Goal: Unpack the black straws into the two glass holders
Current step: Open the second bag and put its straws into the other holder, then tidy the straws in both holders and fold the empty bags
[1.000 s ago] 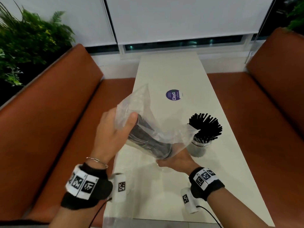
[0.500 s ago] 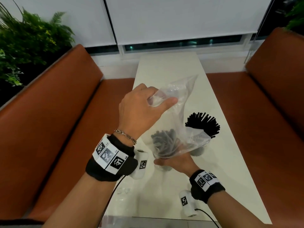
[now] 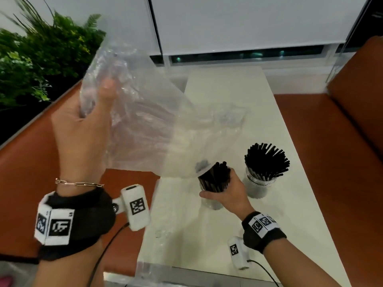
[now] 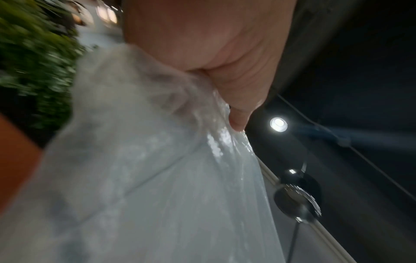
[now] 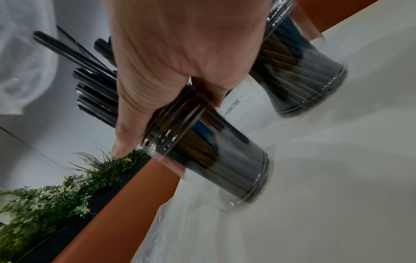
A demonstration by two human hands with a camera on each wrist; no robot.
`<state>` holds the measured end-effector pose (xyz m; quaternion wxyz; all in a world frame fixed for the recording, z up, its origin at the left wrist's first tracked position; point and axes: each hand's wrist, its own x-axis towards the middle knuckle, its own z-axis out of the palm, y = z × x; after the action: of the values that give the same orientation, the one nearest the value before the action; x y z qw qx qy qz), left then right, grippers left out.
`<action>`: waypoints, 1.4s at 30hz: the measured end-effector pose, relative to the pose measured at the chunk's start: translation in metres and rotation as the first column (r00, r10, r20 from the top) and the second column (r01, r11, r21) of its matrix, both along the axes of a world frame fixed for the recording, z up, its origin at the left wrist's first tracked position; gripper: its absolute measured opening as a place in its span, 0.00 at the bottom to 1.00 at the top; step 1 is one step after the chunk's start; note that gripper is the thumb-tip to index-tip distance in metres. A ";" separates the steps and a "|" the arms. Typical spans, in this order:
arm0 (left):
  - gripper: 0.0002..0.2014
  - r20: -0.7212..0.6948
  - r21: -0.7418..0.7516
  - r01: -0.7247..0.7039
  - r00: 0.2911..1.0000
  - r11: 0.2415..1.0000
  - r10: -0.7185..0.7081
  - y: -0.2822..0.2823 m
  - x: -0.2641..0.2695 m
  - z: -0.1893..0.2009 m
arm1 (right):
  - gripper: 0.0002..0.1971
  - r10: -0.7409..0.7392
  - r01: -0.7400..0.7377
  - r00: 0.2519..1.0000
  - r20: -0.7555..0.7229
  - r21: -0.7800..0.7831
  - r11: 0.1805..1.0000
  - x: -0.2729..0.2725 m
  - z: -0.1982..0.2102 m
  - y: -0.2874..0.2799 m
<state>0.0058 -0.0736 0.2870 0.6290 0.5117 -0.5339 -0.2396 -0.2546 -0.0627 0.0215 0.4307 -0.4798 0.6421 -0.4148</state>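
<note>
left hand [image 3: 83, 129]: raised, grip clenched | right hand [image 3: 228, 191]: low, fingers curled, grip closed

A long white table [image 3: 232, 96] runs between two orange-brown upholstered benches [image 3: 310, 129] toward a window with white roller blinds [image 3: 248, 21] drawn low. Leafy green plants [image 3: 37, 59] stand behind the left bench.

White table [image 3: 228, 104], two straw-filled glass holders [image 3: 257, 186] standing on it
</note>
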 end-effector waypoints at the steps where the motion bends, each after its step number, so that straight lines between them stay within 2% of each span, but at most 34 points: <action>1: 0.34 -0.098 0.067 -0.014 0.995 0.998 0.021 0.003 0.015 -0.004 | 0.53 -0.012 0.012 1.000 -0.002 0.004 1.000 0.002 0.001 -0.005; 3: 0.32 -0.285 0.200 -0.003 0.957 0.980 0.061 0.009 0.041 -0.019 | 0.55 -0.044 0.045 0.999 -0.010 0.011 0.999 0.004 0.003 -0.014; 5: 0.25 -0.425 0.276 0.016 0.899 0.961 0.107 0.019 0.058 -0.036 | 0.56 -0.071 0.072 0.997 -0.012 0.020 0.997 0.007 0.012 -0.019; 7: 0.20 -0.495 0.310 0.001 0.854 0.951 0.161 0.031 0.067 -0.055 | 0.56 -0.072 0.073 0.997 -0.021 0.048 0.996 0.009 0.023 -0.017; 10: 0.19 -0.587 0.365 0.022 0.781 0.931 0.212 0.049 0.071 -0.083 | 0.64 -0.052 0.040 0.995 0.081 0.139 0.989 0.011 0.043 0.004; 11: 0.19 -0.611 0.379 0.035 0.760 0.925 0.222 0.054 0.073 -0.092 | 0.64 -0.070 0.063 0.997 0.043 0.148 0.987 0.012 0.053 0.016; 12: 0.19 -0.632 0.391 0.051 0.741 0.919 0.228 0.058 0.073 -0.099 | 0.60 -0.095 0.102 0.993 -0.072 0.110 0.989 0.012 0.057 0.027; 13: 0.19 -0.652 0.401 0.071 0.723 0.913 0.230 0.062 0.074 -0.105 | 0.55 -0.114 0.122 0.977 -0.180 0.036 0.992 0.013 0.062 0.040; 14: 0.19 -0.677 0.408 0.093 0.699 0.908 0.233 0.066 0.075 -0.113 | 0.49 -0.125 0.118 0.966 -0.225 -0.045 0.992 0.013 0.065 0.052; 16: 0.20 -0.734 0.421 0.158 0.638 0.893 0.233 0.074 0.075 -0.126 | 0.42 -0.032 0.015 0.986 -0.165 -0.105 0.994 0.018 0.076 0.073; 17: 0.20 -0.753 0.429 0.195 0.617 0.882 0.229 0.079 0.074 -0.132 | 0.44 0.092 -0.099 0.991 -0.092 -0.072 0.993 0.022 0.084 0.081; 19: 0.22 -0.776 0.459 0.253 0.581 0.852 0.245 0.088 0.069 -0.145 | 0.54 0.324 -0.325 0.945 0.046 0.006 0.946 0.032 0.091 0.089; 20: 0.22 -0.780 0.468 0.286 0.579 0.836 0.239 0.093 0.068 -0.152 | 0.55 0.383 -0.386 0.919 0.095 0.022 0.922 0.037 0.092 0.090; 21: 0.22 -0.787 0.467 0.319 0.576 0.825 0.223 0.098 0.064 -0.155 | 0.53 0.395 -0.402 0.909 0.135 0.025 0.915 0.041 0.093 0.090; 23: 0.19 -0.785 0.477 0.332 0.577 0.814 0.225 0.106 0.062 -0.165 | 0.39 0.343 -0.349 0.925 0.164 0.012 0.937 0.045 0.093 0.087; 25: 0.20 -0.731 0.507 0.259 0.634 0.822 0.251 0.114 0.064 -0.173 | 0.28 0.294 -0.297 0.945 0.143 0.005 0.955 0.044 0.091 0.088; 26: 0.17 -0.707 0.519 0.233 0.658 0.822 0.260 0.118 0.068 -0.180 | 0.27 0.286 -0.291 0.943 0.168 0.003 0.957 0.043 0.088 0.090; 27: 0.19 -0.684 0.541 0.225 0.678 0.811 0.268 0.122 0.070 -0.181 | 0.28 0.288 -0.297 0.936 0.204 0.017 0.955 0.041 0.085 0.091; 29: 0.26 -0.593 0.575 0.157 0.756 0.803 0.277 0.128 0.074 -0.189 | 0.33 0.313 -0.342 0.911 0.269 0.067 0.937 0.040 0.079 0.096; 30: 0.23 -0.506 0.594 0.094 0.816 0.799 0.279 0.130 0.072 -0.192 | 0.35 0.327 -0.367 0.897 0.297 0.088 0.926 0.039 0.075 0.098; 31: 0.19 -0.408 0.610 0.016 0.864 0.793 0.296 0.131 0.070 -0.193 | 0.33 0.333 -0.381 0.888 0.318 0.103 0.919 0.037 0.073 0.100; 34: 0.12 -0.208 0.535 -0.152 0.930 0.831 0.304 0.137 0.065 -0.202 | 0.15 0.344 -0.390 0.881 0.324 0.085 0.917 0.024 0.066 0.108; 36: 0.13 -0.129 0.477 -0.225 0.938 0.850 0.321 0.141 0.071 -0.215 | 0.15 0.339 -0.393 0.870 0.359 0.087 0.916 0.015 0.061 0.115; 37: 0.16 -0.148 0.491 -0.206 0.938 0.846 0.314 0.143 0.071 -0.217 | 0.15 0.332 -0.392 0.866 0.374 0.096 0.915 0.012 0.058 0.119; 39: 0.25 -0.291 0.594 -0.003 0.932 0.805 0.218 0.150 0.074 -0.224 | 0.15 0.320 -0.389 0.869 0.378 0.121 0.913 0.008 0.051 0.125; 40: 0.27 -0.400 0.639 0.160 0.904 0.752 0.149 0.156 0.073 -0.224 | 0.15 0.308 -0.376 0.877 0.369 0.129 0.917 0.007 0.045 0.127; 42: 0.24 -0.560 0.671 0.406 0.826 0.620 0.065 0.170 0.072 -0.226 | 0.18 0.272 -0.335 0.899 0.343 0.137 0.932 0.008 0.034 0.130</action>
<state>0.0783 0.0964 0.0608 0.4457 0.5854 -0.2319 -0.6363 -0.2466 0.0670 0.0559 0.6324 -0.4572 0.5181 -0.3501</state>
